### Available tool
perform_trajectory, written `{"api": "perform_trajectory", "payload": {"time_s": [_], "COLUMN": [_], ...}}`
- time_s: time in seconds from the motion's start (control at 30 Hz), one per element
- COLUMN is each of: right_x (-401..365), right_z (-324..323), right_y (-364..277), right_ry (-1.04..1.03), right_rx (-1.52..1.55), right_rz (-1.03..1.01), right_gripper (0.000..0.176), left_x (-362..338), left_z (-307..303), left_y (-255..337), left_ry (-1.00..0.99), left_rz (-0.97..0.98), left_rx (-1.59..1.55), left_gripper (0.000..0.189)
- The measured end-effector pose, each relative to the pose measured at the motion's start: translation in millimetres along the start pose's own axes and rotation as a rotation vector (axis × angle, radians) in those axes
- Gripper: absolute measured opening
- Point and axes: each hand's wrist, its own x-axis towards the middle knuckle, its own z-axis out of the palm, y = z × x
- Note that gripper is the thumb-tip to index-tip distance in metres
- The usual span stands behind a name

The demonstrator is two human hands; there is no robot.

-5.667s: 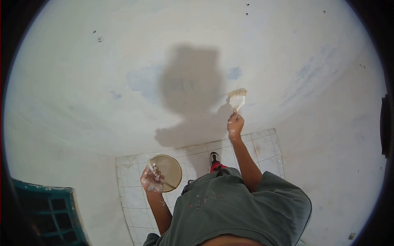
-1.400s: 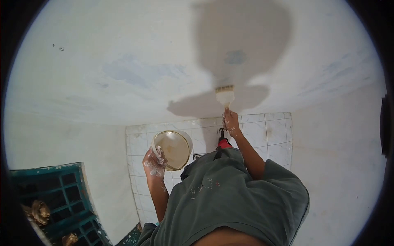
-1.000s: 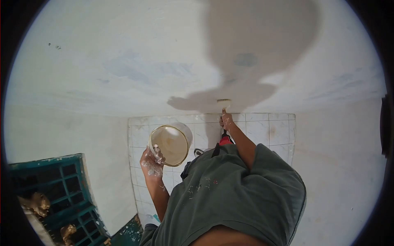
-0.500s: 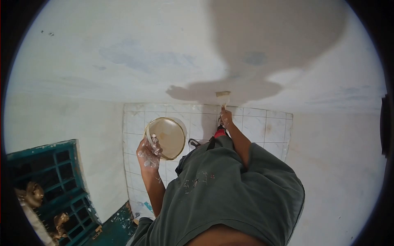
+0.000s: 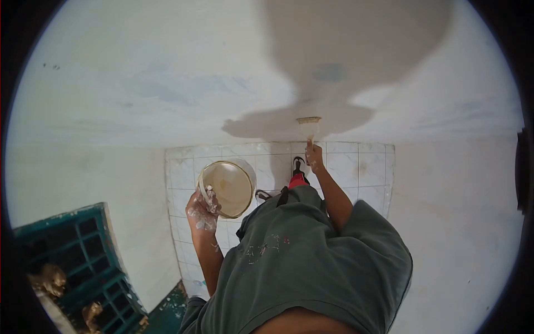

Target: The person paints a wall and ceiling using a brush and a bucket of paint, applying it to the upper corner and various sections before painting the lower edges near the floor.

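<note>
My left hand (image 5: 202, 210), smeared with white paint, is closed on the handle and rim of a pale bucket (image 5: 251, 172), holding it up over the tiled floor. Inside the bucket, a whitish-beige surface shows. In my right hand (image 5: 314, 156) is a wide paintbrush (image 5: 309, 128), held by its handle with the fingers wrapped round it. The brush points away from me, its bristles right at the lower part of the white wall (image 5: 183, 55). A shadow of my body and arms falls across the wall around the brush.
White floor tiles (image 5: 342, 167) lie under me, with my sandalled feet (image 5: 298, 162) standing on them. At the left is a green barred window frame (image 5: 83, 245) with brownish cloth or paper by it. A green paint-spotted panel (image 5: 169, 309) stands below. Side walls rise left and right.
The paintbrush in my right hand has shifted slightly right and up along the wall, its bristles turned flatter. The bucket has tilted a little, and the view has moved slightly.
</note>
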Motion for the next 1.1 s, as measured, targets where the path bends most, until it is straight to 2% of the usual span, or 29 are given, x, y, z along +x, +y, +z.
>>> {"api": "perform_trajectory", "payload": {"time_s": [0.03,0.1,0.17,0.2,0.23,0.3,0.33,0.37,0.4,0.47,0.53,0.67,0.73,0.77,0.8,0.83,0.87,0.93,0.97,1.0,1.07,1.1], "right_x": [3,8,30,63,72,68,2,-43,-87,-134,-158,-223,-247,-259,-267,-283,-298,-328,-331,-344,-375,-374], "right_z": [1,8,17,8,4,4,9,32,32,34,38,42,47,50,54,58,60,67,79,89,111,119], "right_y": [6,11,31,66,74,65,26,-50,-87,-104,-105,-121,-113,-103,-95,-88,-86,-76,-59,-52,-39,-27], "right_ry": [0.020,-0.049,0.163,0.052,-0.049,-0.098,-0.058,0.103,0.069,0.073,0.068,0.075,0.162,0.184,0.270,0.384,0.404,0.508,0.565,0.611,0.707,0.738], "right_rx": [0.019,0.303,0.406,0.230,0.045,-0.044,-0.012,-0.100,-0.111,-0.089,-0.211,-0.224,-0.437,-0.439,-0.555,-0.668,-0.665,-0.681,-0.693,-0.702,-0.586,-0.589], "right_rz": [-0.003,0.446,0.577,0.347,0.122,0.083,0.064,0.189,0.133,0.070,-0.376,-0.399,-0.430,-0.419,-0.494,-0.547,-0.512,-0.414,-0.379,-0.371,-0.333,-0.371], "right_gripper": [0.047,0.046,0.043,0.042,0.040,0.038,0.038,0.041,0.044,0.047,0.050,0.047,0.039,0.039,0.036,0.034,0.034,0.030,0.029,0.029,0.022,0.021], "left_x": [0,4,9,13,9,11,12,7,7,9,11,27,35,41,48,41,39,40,52,55,59,78], "left_z": [-1,-3,-13,-14,-10,-13,-12,-3,0,-5,-8,-14,-20,-24,-27,-22,-19,-13,-15,-15,-16,-16], "left_y": [1,4,2,4,4,7,8,9,10,10,11,14,16,21,22,24,26,23,18,19,27,27], "left_ry": [-0.018,-0.066,-0.095,-0.086,-0.118,-0.185,-0.199,-0.167,-0.205,-0.291,-0.354,-0.449,-0.411,-0.562,-0.710,-0.713,-0.717,-0.905,-0.855,-0.897,-1.109,-1.215], "left_rz": [-0.005,-0.058,-0.110,-0.145,-0.067,-0.103,-0.122,-0.138,-0.143,-0.153,-0.135,-0.140,-0.123,-0.152,-0.172,-0.203,-0.237,-0.140,-0.128,-0.149,-0.061,-0.112], "left_rx": [0.021,0.058,0.098,0.109,0.154,0.199,0.211,0.196,0.217,0.223,0.281,0.407,0.427,0.466,0.492,0.501,0.521,0.668,0.673,0.671,0.741,0.735], "left_gripper": [0.023,0.022,0.023,0.024,0.026,0.026,0.026,0.023,0.023,0.023,0.022,0.023,0.023,0.023,0.023,0.023,0.023,0.022,0.023,0.023,0.022,0.026]}}
